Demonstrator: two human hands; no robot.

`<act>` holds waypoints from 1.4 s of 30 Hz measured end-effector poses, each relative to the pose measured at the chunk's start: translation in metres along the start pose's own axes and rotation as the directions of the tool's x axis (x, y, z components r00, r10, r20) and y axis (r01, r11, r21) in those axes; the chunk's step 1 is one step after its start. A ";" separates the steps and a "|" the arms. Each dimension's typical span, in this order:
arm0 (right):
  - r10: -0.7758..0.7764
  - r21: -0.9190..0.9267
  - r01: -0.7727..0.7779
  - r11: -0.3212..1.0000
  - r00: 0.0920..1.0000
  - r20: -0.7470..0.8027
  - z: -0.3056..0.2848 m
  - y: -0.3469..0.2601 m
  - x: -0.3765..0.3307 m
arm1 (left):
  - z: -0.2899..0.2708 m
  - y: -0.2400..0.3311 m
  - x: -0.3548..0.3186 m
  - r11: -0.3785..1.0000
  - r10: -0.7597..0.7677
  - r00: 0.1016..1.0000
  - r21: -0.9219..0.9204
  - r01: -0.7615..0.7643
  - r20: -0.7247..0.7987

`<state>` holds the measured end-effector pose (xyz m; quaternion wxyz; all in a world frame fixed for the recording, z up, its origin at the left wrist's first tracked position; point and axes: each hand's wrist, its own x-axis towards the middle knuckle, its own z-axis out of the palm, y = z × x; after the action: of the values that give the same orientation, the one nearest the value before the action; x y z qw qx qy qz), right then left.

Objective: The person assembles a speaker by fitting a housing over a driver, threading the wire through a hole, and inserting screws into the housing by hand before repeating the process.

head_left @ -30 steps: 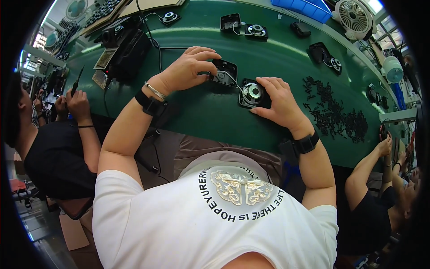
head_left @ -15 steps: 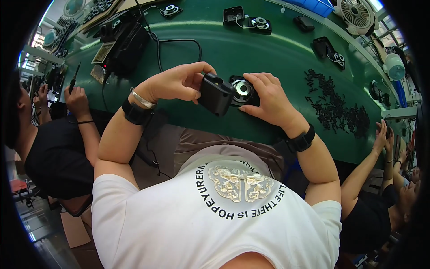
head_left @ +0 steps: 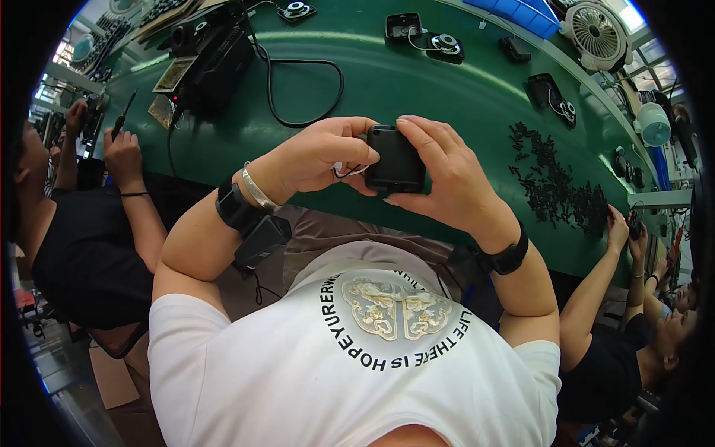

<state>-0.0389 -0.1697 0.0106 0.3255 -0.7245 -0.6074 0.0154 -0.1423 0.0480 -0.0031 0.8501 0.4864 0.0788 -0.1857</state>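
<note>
Two hands: left hand [head_left: 316, 156] and right hand [head_left: 447, 179] both grasp one small black box [head_left: 395, 158], lifted clear of the green worktop [head_left: 417, 82] above its near edge.
Left grip: fingers curled on the box's left side, thumb across it; a thin wire loop [head_left: 348, 171] shows under the thumb.
Right grip: fingers wrapped over the top and right side, thumb below.
Hidden: the box shows only a plain black face; its other side and right edge are covered by the right hand, and where the wire ends cannot be made out.
Change: half a second ago the box was tilted and a round silver-rimmed part showed beside it; now that part is out of sight and the box sits square between the hands, held closer to the camera.
Near edge: open green surface lies just beyond the hands, crossed by a black cable [head_left: 305, 89].
Right side: a scatter of small black parts [head_left: 555, 179] spreads toward the right edge.
Far edge: more black units [head_left: 424, 33] and a small fan [head_left: 596, 30].
Left: a co-worker's hand [head_left: 123, 153] rests at the worktop's left end.
</note>
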 end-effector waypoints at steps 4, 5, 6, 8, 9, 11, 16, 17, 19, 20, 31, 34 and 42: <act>0.055 -0.024 -0.056 0.998 0.998 -0.030 0.000 0.006 0.001 | 0.022 0.018 -0.006 0.967 0.060 0.966 0.254 0.005 -0.250; 0.074 -0.037 -0.075 0.996 0.996 -0.051 -0.001 0.007 0.001 | 0.021 0.019 -0.007 0.969 0.063 0.965 0.248 0.002 -0.254; 0.070 -0.036 -0.072 0.997 0.997 -0.044 -0.001 0.008 0.002 | 0.018 0.021 -0.007 0.774 0.258 0.945 0.628 -0.079 -0.200; 0.084 -0.037 -0.087 0.996 0.994 -0.075 -0.002 0.007 0.002 | 0.014 0.026 -0.006 0.010 0.492 0.865 0.992 -0.124 0.103; 0.095 -0.039 -0.099 0.994 0.992 -0.087 -0.002 0.008 0.005 | 0.014 0.030 -0.006 0.021 0.495 0.864 0.992 -0.121 0.095; 0.093 -0.041 -0.096 0.995 0.993 -0.070 -0.002 0.009 0.010 | 0.019 0.038 0.000 0.118 0.436 0.893 0.977 -0.176 0.108; 0.089 -0.050 -0.090 0.995 0.996 -0.033 0.004 0.017 0.004 | 0.006 0.039 0.016 0.774 0.335 0.941 0.585 -0.243 -0.053; 0.098 -0.052 -0.099 0.994 0.995 -0.021 0.007 0.020 0.002 | 0.004 0.037 0.017 0.774 0.338 0.940 0.584 -0.245 -0.054; 0.125 -0.020 -0.125 0.992 0.992 -0.003 0.015 0.022 -0.003 | -0.002 0.033 0.017 0.921 0.271 0.962 0.300 -0.247 -0.038; 0.153 0.013 -0.154 0.988 0.988 0.014 0.018 0.023 -0.006 | -0.004 0.030 0.018 0.962 0.239 0.971 0.145 -0.233 -0.021; 0.277 0.150 -0.278 0.949 0.960 0.027 0.022 0.024 -0.009 | 0.001 -0.012 0.021 0.922 0.385 0.920 0.066 -0.381 -0.078; 0.267 0.133 -0.268 0.954 0.963 0.031 0.021 0.024 -0.011 | 0.001 -0.018 0.024 0.834 0.406 0.910 0.440 -0.333 -0.081; 0.223 0.135 -0.227 0.964 0.974 0.046 0.019 0.026 -0.012 | -0.002 -0.024 0.035 0.671 0.505 0.859 0.663 -0.333 -0.080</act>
<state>-0.0274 -0.1731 -0.0212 0.3621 -0.7640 -0.5235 0.1058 -0.1190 0.0302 -0.0340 0.6399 0.7656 0.0069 0.0654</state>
